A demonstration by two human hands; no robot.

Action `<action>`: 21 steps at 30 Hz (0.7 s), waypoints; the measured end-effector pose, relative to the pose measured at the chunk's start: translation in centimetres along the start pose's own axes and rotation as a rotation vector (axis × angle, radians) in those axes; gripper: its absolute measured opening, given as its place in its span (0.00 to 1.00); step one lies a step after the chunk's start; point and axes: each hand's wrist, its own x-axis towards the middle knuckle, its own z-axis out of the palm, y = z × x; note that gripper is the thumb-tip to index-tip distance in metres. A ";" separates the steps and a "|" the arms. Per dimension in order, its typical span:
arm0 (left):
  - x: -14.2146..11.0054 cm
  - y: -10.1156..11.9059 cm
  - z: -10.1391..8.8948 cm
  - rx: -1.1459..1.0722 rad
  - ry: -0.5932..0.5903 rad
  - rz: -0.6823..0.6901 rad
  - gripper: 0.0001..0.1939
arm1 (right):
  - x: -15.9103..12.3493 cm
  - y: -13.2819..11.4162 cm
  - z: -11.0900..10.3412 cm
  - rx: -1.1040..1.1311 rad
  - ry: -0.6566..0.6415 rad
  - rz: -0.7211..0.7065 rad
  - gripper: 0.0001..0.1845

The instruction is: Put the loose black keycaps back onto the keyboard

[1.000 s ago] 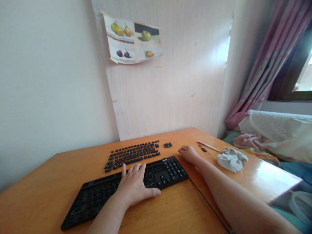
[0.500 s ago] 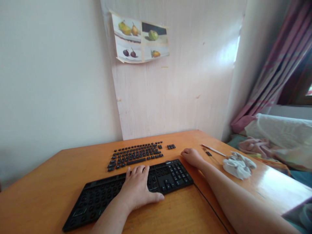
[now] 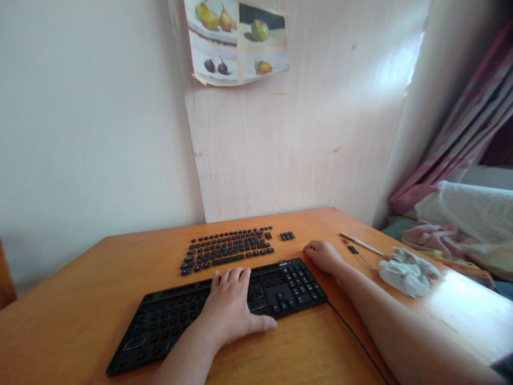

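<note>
A black keyboard [image 3: 286, 305] lies at an angle across the orange-brown table. Most of its left part has bare sockets, while keycaps sit on the number pad and arrow keys. My left hand [image 3: 232, 307] rests over its middle, fingers spread on the frame and thumb stretched out past the front edge. Beyond the keyboard, loose black keycaps [image 3: 228, 248] are laid out in keyboard order, with a small group of keycaps [image 3: 287, 236] to their right. My right hand [image 3: 324, 256] rests on the table by the keyboard's far right corner, fingers curled in; whatever they may hold is hidden.
At the right lie a thin pale stick [image 3: 360, 243], a small dark tool with metal prongs [image 3: 352, 249] and a crumpled white cloth [image 3: 406, 271]. The keyboard cable [image 3: 356, 339] runs under my right forearm side. Fruit paintings [image 3: 240, 45] hang on the board behind.
The view has shifted slightly, so the paintings sit higher and the table things sit a little farther right. Both hands keep their places by the keyboard.
</note>
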 end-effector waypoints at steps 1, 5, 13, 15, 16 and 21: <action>0.0 0.0 0.0 -0.001 -0.005 -0.004 0.63 | 0.0 0.0 0.0 0.000 0.003 0.002 0.12; 0.0 0.0 -0.1 0.003 -0.013 -0.003 0.63 | -0.1 0.0 0.3 0.002 0.022 0.040 0.12; 0.1 -0.1 0.1 0.012 -0.014 -0.013 0.62 | 1.0 -0.3 0.7 0.009 0.054 0.096 0.12; 0.2 -0.2 0.2 0.007 -0.016 -0.019 0.62 | 1.7 -0.5 0.9 0.012 0.046 0.083 0.12; 0.2 -0.2 0.3 0.003 -0.018 -0.021 0.62 | 2.1 -0.7 1.0 0.012 0.043 0.069 0.13; 0.3 -0.3 0.6 -0.016 -0.016 -0.027 0.62 | 4.3 -2.4 1.3 -0.009 0.026 -0.044 0.17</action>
